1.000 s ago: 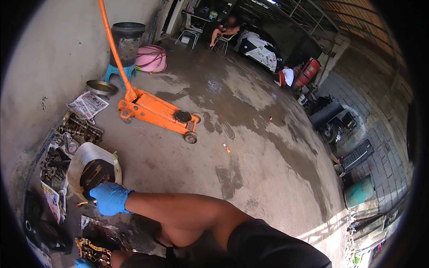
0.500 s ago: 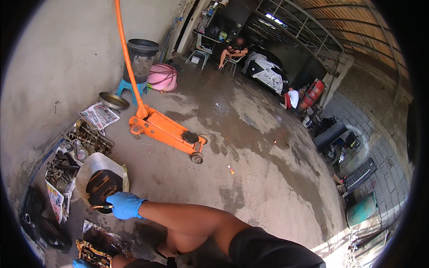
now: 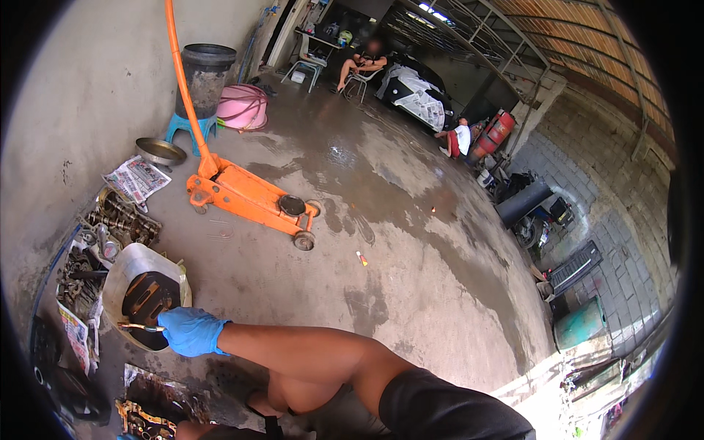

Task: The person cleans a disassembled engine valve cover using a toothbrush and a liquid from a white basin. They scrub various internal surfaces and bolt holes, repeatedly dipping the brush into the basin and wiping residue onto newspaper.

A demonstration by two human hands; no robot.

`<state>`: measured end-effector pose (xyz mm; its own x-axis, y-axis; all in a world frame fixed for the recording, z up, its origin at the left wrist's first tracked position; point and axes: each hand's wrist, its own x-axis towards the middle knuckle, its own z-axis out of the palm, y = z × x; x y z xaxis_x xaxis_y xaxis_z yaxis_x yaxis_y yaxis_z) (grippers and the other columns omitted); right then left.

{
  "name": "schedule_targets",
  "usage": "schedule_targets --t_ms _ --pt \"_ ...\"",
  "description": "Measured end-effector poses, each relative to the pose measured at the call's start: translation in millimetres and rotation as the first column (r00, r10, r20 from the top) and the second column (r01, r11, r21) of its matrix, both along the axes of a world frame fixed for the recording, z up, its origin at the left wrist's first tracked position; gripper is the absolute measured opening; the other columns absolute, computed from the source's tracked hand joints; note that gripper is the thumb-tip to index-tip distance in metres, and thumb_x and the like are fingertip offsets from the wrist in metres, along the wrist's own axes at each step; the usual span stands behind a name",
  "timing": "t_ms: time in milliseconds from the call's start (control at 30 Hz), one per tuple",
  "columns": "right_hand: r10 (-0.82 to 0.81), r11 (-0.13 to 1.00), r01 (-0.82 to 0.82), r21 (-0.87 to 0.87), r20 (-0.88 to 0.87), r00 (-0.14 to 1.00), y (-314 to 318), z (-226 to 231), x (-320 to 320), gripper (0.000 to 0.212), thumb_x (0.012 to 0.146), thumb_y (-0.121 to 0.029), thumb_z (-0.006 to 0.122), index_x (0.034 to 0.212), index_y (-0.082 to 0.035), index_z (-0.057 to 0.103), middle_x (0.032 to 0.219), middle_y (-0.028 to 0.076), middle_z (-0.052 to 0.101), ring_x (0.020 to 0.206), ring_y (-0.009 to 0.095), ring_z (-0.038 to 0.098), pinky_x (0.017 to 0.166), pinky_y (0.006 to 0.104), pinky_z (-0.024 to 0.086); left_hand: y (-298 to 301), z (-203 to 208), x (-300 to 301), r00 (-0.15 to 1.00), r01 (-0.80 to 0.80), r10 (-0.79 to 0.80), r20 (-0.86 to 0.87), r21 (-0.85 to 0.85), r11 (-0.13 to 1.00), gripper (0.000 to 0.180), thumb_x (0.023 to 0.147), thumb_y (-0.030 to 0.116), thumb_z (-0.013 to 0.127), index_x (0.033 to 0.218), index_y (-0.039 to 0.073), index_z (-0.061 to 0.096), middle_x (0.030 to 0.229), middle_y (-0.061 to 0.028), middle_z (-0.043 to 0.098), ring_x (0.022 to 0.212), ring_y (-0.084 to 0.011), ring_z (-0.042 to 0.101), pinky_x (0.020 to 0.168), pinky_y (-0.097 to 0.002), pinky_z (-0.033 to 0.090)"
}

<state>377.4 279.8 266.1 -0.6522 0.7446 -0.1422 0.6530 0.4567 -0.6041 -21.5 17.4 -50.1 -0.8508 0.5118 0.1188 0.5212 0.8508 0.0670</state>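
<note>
My right hand [image 3: 192, 331], in a blue glove, is closed around a small brush [image 3: 141, 327]. The brush reaches over the near rim of a cut-open whitish plastic container [image 3: 152, 257]. Inside it is dark liquid with a dark flat part [image 3: 150, 293]. Only a sliver of my left hand [image 3: 127, 437], also gloved in blue, shows at the bottom edge; its fingers are hidden. Beside it lies an oily, yellowish metal engine part [image 3: 143, 419] on a stained sheet [image 3: 165, 389].
Greasy engine parts [image 3: 121, 220] and newspaper [image 3: 137, 180] line the left wall. An orange floor jack [image 3: 249, 198] stands ahead, its long handle raised. Beyond are a metal basin [image 3: 160, 152], a black bucket [image 3: 205, 81] on a blue stool and a pink tub [image 3: 243, 107]. Two people are farther back.
The view has shifted, so the surroundings sit farther left and higher. My right hand still grips the brush at the container's near rim. Less of my left glove shows.
</note>
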Motion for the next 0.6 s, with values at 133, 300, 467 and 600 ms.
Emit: schedule_targets --t_ms 133,300,467,600 --pt "-0.063 0.996 0.072 0.055 -0.151 0.987 1.2 -10.0 -1.5 0.017 0.088 -0.015 0.055 0.094 0.001 0.059 0.088 0.026 0.065 0.082 0.046 0.063 0.073 0.0557 0.048 -1.9 -4.6 -5.4 1.000 0.018 -0.018 -0.004 -0.009 1.000 0.025 0.093 0.019 0.050 0.101 -0.003 0.058 0.101 -0.0252 0.061 0.092 -0.0446 0.060 0.080 -0.0559 0.048" --pt "-0.064 0.995 0.069 0.073 -0.074 0.995 6.8 -18.9 3.8 0.018 0.088 -0.017 0.056 0.096 -0.001 0.060 0.089 0.025 0.065 0.082 0.046 0.063 0.074 0.0542 0.048 -13.1 0.1 -12.0 1.000 0.027 -0.027 -0.007 0.024 0.999 0.023 0.093 0.017 0.051 0.099 -0.003 0.058 0.099 -0.0250 0.061 0.091 -0.0436 0.061 0.080 -0.0544 0.048" --pt "-0.048 0.999 0.049 0.013 -0.035 0.998 19.4 -1.5 35.7 0.024 0.094 -0.026 0.057 0.099 -0.004 0.066 0.088 0.024 0.065 0.080 0.041 0.063 0.074 0.0505 0.048 -25.1 2.5 -6.2 0.997 0.075 -0.076 0.007 0.121 0.990 0.021 0.093 0.015 0.051 0.097 -0.004 0.058 0.097 -0.0249 0.061 0.090 -0.0426 0.061 0.079 -0.0530 0.049" --pt "-0.126 0.988 0.129 -0.080 0.044 0.991 28.5 0.9 53.8 0.027 0.095 -0.028 0.057 0.098 -0.003 0.068 0.086 0.024 0.066 0.079 0.041 0.063 0.074 0.0494 0.049 -25.9 2.2 0.6 0.997 0.080 -0.081 0.003 0.150 0.985 0.020 0.092 0.014 0.053 0.099 -0.004 0.058 0.099 -0.0247 0.061 0.093 -0.0421 0.060 0.082 -0.0523 0.048"
